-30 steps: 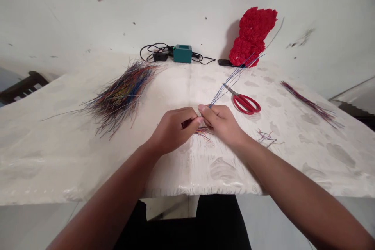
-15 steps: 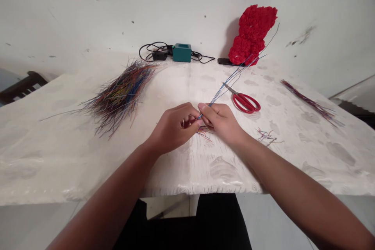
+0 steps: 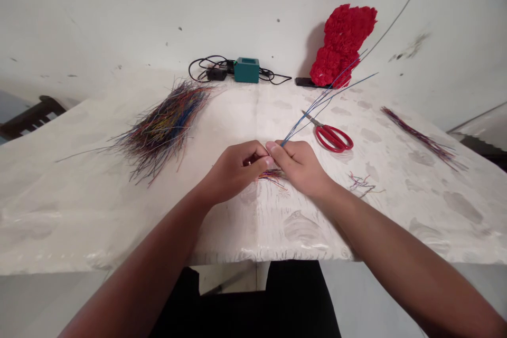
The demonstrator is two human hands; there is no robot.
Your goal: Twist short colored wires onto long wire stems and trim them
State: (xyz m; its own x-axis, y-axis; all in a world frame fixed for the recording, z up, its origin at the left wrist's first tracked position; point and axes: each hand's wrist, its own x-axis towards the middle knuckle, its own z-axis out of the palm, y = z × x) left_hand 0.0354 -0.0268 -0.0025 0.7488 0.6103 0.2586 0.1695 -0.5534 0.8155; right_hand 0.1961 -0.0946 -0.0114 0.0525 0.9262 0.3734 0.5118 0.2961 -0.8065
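Observation:
My left hand (image 3: 233, 171) and my right hand (image 3: 300, 166) meet fingertip to fingertip over the middle of the white table (image 3: 99, 222). Both are closed in a pinch on a few thin blue and grey wires (image 3: 317, 103). The wires fan up and to the right, past the red scissors (image 3: 331, 137). One grey strand rises high toward the top right corner. Short coloured wire scraps (image 3: 272, 175) lie just under my fingers.
A big pile of multicoloured wires (image 3: 166, 124) lies at the left. A bundle of reddish wires (image 3: 418, 137) is at the right. At the back stand a teal box (image 3: 246, 69) with black cables, a dark phone-like slab, and a red fluffy object (image 3: 341, 45).
The held wires have swung upward, one grey strand now reaching far up to the right. My hands stay pinched together in nearly the same place.

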